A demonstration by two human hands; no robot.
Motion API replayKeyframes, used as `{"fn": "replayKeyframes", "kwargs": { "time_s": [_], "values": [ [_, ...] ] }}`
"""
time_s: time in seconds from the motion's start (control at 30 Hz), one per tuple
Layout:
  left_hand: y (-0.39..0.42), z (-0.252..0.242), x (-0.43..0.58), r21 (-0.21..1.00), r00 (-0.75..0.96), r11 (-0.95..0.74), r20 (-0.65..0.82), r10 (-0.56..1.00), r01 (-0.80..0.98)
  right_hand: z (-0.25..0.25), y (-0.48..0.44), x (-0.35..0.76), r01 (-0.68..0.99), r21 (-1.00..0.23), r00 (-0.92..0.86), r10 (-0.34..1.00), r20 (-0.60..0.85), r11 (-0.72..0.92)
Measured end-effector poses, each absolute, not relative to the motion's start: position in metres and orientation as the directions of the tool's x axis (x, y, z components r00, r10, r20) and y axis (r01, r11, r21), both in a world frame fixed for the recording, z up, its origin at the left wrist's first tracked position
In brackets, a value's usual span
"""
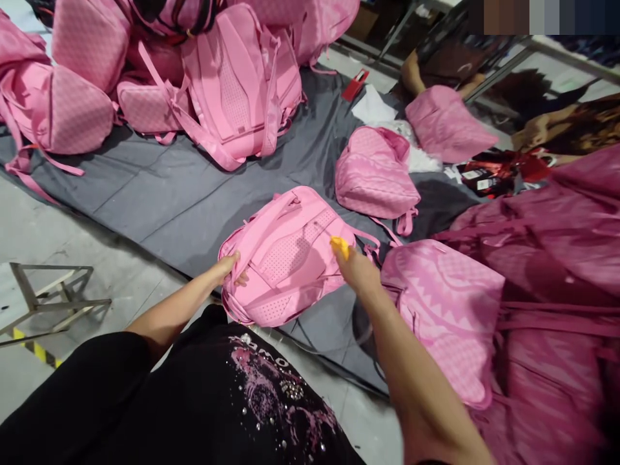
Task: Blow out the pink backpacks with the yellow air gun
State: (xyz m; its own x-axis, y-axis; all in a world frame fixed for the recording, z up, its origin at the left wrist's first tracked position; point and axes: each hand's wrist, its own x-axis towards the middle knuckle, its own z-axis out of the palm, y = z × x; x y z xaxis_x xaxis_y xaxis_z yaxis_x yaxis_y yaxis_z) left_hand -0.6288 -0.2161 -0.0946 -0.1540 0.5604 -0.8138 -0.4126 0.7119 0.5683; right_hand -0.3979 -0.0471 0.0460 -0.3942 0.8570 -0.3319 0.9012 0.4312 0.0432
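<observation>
A pink backpack point(290, 265) lies in front of me at the near edge of the grey sheet, its padded, perforated back panel and straps facing up. My left hand point(228, 268) is closed on the strap and edge at the bag's left side. Over the bag's right side is my right hand point(356, 265), its fingers closed around a small yellow-handled tool point(340, 245). The tool's far end points toward the back panel and is too blurred to make out. Right of my right hand lies another pink backpack point(445, 297), patterned front up.
Pink backpacks point(237, 84) are heaped along the far left of the grey sheet point(140, 187). A smaller pink bag point(375, 171) sits beyond my right hand. More bags point(557, 258) pile up at right. Other people's hands point(533, 132) show at the upper right. A stool point(43, 297) stands at left.
</observation>
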Motion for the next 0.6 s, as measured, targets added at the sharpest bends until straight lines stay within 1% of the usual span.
{"fn": "replayKeyframes", "kwargs": {
  "time_s": [0.07,0.1,0.2,0.3,0.37,0.4,0.43,0.47,0.5,0.53,0.57,0.6],
  "values": [
    [-0.212,-0.095,-0.629,0.563,-0.162,0.739,-0.823,0.545,-0.37,0.056,-0.043,-0.407,0.866,-0.001,-0.446,0.772,-0.454,0.5],
    [-0.211,-0.096,-0.629,0.562,-0.163,0.746,-0.824,0.543,-0.356,0.061,-0.043,-0.41,0.857,-0.014,-0.459,0.75,-0.477,0.515],
    [-0.207,-0.098,-0.629,0.559,-0.162,0.765,-0.828,0.537,-0.32,0.073,-0.046,-0.418,0.857,0.023,-0.453,0.775,-0.44,0.515],
    [-0.205,-0.098,-0.623,0.587,-0.229,0.771,-0.808,0.543,-0.245,0.082,-0.048,-0.424,0.824,-0.042,-0.521,0.727,-0.447,0.565],
    [-0.206,-0.096,-0.612,0.624,-0.315,0.76,-0.769,0.557,-0.181,0.085,-0.05,-0.425,0.824,-0.067,-0.536,0.736,-0.413,0.562],
    [-0.208,-0.094,-0.606,0.654,-0.367,0.747,-0.729,0.578,-0.122,0.087,-0.051,-0.423,0.819,-0.093,-0.544,0.716,-0.438,0.566],
    [-0.211,-0.093,-0.598,0.688,-0.426,0.725,-0.66,0.619,-0.012,0.089,-0.051,-0.42,0.8,-0.141,-0.564,0.652,-0.506,0.583],
    [-0.213,-0.091,-0.591,0.708,-0.472,0.69,-0.562,0.679,0.15,0.091,-0.05,-0.415,0.778,-0.191,-0.583,0.572,-0.577,0.599],
    [-0.217,-0.089,-0.584,0.693,-0.486,0.634,-0.447,0.751,0.344,0.093,-0.048,-0.409,0.772,-0.205,-0.578,0.53,-0.621,0.602],
    [-0.22,-0.087,-0.577,0.634,-0.466,0.559,-0.33,0.821,0.535,0.096,-0.044,-0.401,0.79,-0.159,-0.547,0.562,-0.621,0.593],
    [-0.223,-0.086,-0.571,0.546,-0.421,0.477,-0.234,0.876,0.689,0.099,-0.04,-0.394,0.822,-0.058,-0.493,0.657,-0.571,0.566],
    [-0.225,-0.084,-0.564,0.461,-0.375,0.41,-0.17,0.911,0.787,0.103,-0.034,-0.386,0.852,0.049,-0.431,0.751,-0.501,0.521]
  ]
}}
